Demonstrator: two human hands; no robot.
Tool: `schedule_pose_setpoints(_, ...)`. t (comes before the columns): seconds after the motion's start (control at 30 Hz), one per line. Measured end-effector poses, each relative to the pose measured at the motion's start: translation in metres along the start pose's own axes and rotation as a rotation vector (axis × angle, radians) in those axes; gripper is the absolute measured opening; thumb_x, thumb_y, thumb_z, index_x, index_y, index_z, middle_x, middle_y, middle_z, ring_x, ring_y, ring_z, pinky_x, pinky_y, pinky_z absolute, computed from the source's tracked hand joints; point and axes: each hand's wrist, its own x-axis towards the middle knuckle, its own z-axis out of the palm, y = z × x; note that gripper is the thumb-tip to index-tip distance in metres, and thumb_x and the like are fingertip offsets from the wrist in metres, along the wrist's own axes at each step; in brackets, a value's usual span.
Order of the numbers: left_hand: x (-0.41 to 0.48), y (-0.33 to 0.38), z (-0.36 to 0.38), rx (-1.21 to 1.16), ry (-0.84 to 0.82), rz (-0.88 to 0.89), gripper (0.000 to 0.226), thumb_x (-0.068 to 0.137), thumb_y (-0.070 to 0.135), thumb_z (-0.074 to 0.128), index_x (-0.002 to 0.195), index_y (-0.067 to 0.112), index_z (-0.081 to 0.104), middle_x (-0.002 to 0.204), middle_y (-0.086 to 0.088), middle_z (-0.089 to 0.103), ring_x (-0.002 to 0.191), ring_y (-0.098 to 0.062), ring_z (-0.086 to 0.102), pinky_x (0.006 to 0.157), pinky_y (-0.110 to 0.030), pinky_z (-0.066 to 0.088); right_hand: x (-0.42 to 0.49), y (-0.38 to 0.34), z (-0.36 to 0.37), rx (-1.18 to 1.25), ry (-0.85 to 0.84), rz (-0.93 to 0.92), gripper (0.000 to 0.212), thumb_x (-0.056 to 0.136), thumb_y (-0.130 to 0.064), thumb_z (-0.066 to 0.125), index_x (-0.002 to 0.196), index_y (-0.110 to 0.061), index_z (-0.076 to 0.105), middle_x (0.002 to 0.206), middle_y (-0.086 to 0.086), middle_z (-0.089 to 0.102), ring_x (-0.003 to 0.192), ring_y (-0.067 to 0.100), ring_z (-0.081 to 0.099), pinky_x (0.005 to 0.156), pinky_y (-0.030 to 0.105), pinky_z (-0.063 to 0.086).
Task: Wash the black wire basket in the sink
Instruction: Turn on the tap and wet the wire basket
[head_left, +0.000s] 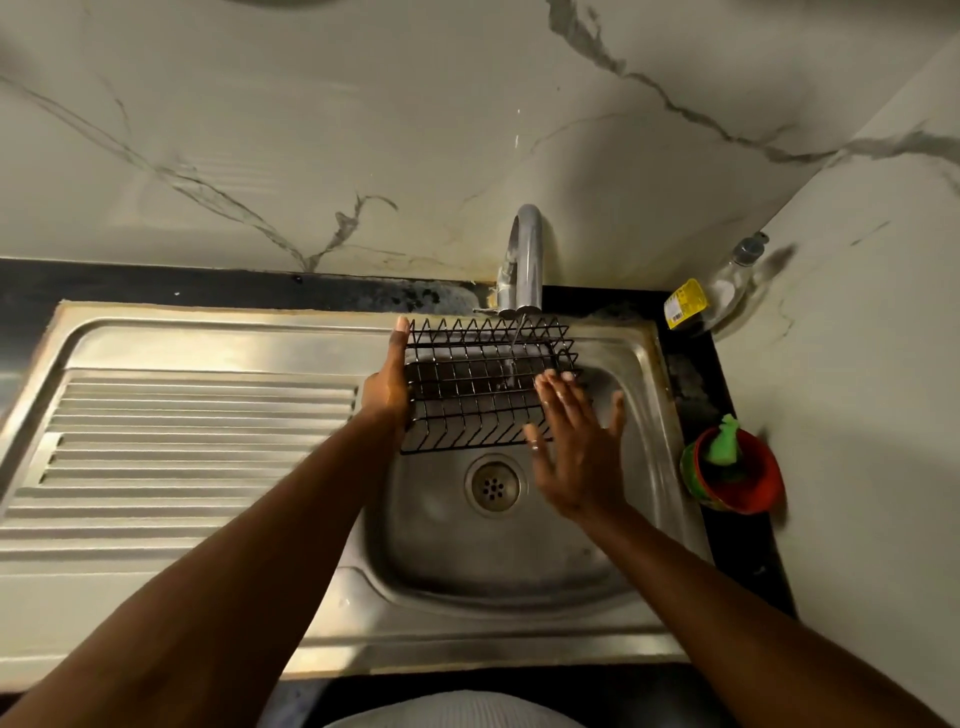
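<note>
black wire basket (483, 387) is held up between the two hands, over the far part of the sink (519, 561) basin and just under the faucet (524, 260) spout. it is not resting on the basin floor. left hand (387, 387) is wrapped on the basket's left end, thumb up along the far corner, so it is gripped there. right hand (574, 441) is flat with fingers spread and straight, fingertips laid on the basket's right end; nothing is grasped by it. a thin stream seems to be falling from the spout onto the wires, though it is faint.

handling, judged: the basket is likely light and stiff, thin coated wire in an open grid, so little bending is expected and breakage is unlikely. wet coating may be slippery, and one-end support lets it swing. a hold is best taken on the thicker rim wire at the short ends, fingers hooked through the grid, not on single thin wires. rubbing is best done along the wires so fingers are not snagged.

drain (492, 484) lies nearer than the basket, just left of the right hand. drainboard (182, 441) is left of the left hand. red cup (737, 478) with a green scrubber and a clear bottle (727, 291) are set right of the right hand.
</note>
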Motion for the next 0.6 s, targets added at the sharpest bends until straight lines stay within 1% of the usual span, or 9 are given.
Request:
schedule_pose_setpoints(0.07, -0.001, 0.003, 0.003, 0.012, 0.047, 0.043, 0.132, 0.05, 0.109, 0.05, 0.147, 0.019, 0.054, 0.114, -0.012, 0.073, 0.08, -0.02, 0.059, 0.067, -0.034, 0.048, -0.001, 0.003, 0.004, -0.047, -0.011, 0.061, 0.066, 0.105, -0.054, 0.033, 0.158, -0.015, 0.037, 0.166, 0.004, 0.033, 0.156, 0.018, 0.023, 0.123, 0.064, 0.0)
schedule_pose_setpoints(0.13, 0.001, 0.002, 0.008, 0.038, 0.032, 0.063, 0.133, 0.05, 0.11, 0.047, 0.149, 0.022, 0.053, 0.12, -0.014, 0.071, 0.061, -0.012, 0.047, 0.051, -0.029, 0.037, 0.004, -0.017, 0.003, -0.008, 0.042, 0.13, 0.071, 0.104, -0.058, 0.03, 0.154, -0.009, 0.042, 0.162, 0.011, 0.038, 0.154, 0.025, 0.028, 0.124, 0.062, 0.002)
schedule_pose_setpoints(0.2, 0.0, 0.001, 0.011, 0.045, 0.014, 0.064, 0.13, 0.054, 0.109, 0.046, 0.153, 0.025, 0.048, 0.132, -0.015, 0.066, 0.063, -0.011, 0.044, 0.054, -0.029, 0.036, 0.005, -0.045, 0.005, 0.031, 0.04, 0.028, 0.076, 0.102, -0.06, 0.031, 0.156, -0.006, 0.038, 0.164, 0.015, 0.033, 0.156, 0.03, 0.022, 0.125, 0.061, 0.006)
schedule_pose_setpoints(0.27, -0.001, 0.0, 0.011, 0.033, 0.023, 0.049, 0.121, 0.06, 0.105, 0.049, 0.15, 0.024, 0.052, 0.122, -0.012, 0.07, 0.074, -0.015, 0.05, 0.059, -0.03, 0.038, 0.002, -0.071, 0.008, 0.056, -0.001, -0.162, 0.079, 0.102, -0.059, 0.036, 0.16, -0.006, 0.029, 0.168, 0.017, 0.023, 0.158, 0.031, 0.011, 0.125, 0.058, 0.009)
schedule_pose_setpoints(0.33, 0.002, 0.0, 0.009, 0.011, 0.014, 0.035, 0.112, 0.065, 0.1, 0.052, 0.144, 0.022, 0.058, 0.114, -0.008, 0.072, 0.086, -0.016, 0.06, 0.066, -0.032, 0.043, 0.007, -0.077, 0.009, 0.1, -0.032, -0.273, 0.076, 0.103, -0.056, 0.04, 0.161, -0.009, 0.027, 0.168, 0.016, 0.022, 0.158, 0.03, 0.01, 0.126, 0.051, 0.014)
schedule_pose_setpoints(0.4, 0.004, -0.001, 0.007, -0.004, 0.002, 0.007, 0.114, 0.064, 0.1, 0.054, 0.146, 0.021, 0.057, 0.134, -0.01, 0.067, 0.098, -0.021, 0.063, 0.074, -0.035, 0.047, 0.019, -0.059, 0.003, 0.161, -0.067, -0.374, 0.069, 0.104, -0.05, 0.042, 0.161, -0.015, 0.029, 0.168, 0.009, 0.027, 0.158, 0.024, 0.014, 0.125, 0.049, 0.017)
schedule_pose_setpoints(0.47, 0.0, -0.001, 0.005, -0.006, 0.001, 0.015, 0.117, 0.064, 0.101, 0.052, 0.149, 0.02, 0.053, 0.13, -0.01, 0.065, 0.087, -0.016, 0.059, 0.07, -0.034, 0.046, 0.031, -0.025, 0.001, 0.176, -0.106, -0.383, 0.063, 0.105, -0.048, 0.039, 0.162, -0.022, 0.028, 0.168, -0.001, 0.027, 0.157, 0.015, 0.016, 0.125, 0.051, 0.017)
schedule_pose_setpoints(0.53, 0.0, 0.001, 0.003, -0.016, -0.001, 0.031, 0.122, 0.06, 0.103, 0.053, 0.149, 0.02, 0.052, 0.109, -0.004, 0.068, 0.076, -0.011, 0.054, 0.065, -0.031, 0.042, 0.043, 0.015, 0.007, 0.14, -0.04, -0.105, 0.061, 0.106, -0.053, 0.028, 0.16, -0.024, 0.032, 0.166, -0.002, 0.032, 0.155, 0.016, 0.023, 0.123, 0.056, 0.021)
schedule_pose_setpoints(0.6, 0.004, -0.002, 0.003, -0.009, -0.008, 0.026, 0.126, 0.054, 0.105, 0.055, 0.149, 0.022, 0.053, 0.108, -0.006, 0.071, 0.081, -0.014, 0.06, 0.073, -0.033, 0.05, 0.057, 0.037, 0.004, 0.245, -0.14, 0.417, 0.077, 0.1, -0.069, 0.014, 0.156, -0.021, 0.04, 0.161, 0.007, 0.041, 0.149, 0.025, 0.035, 0.123, 0.056, 0.021)
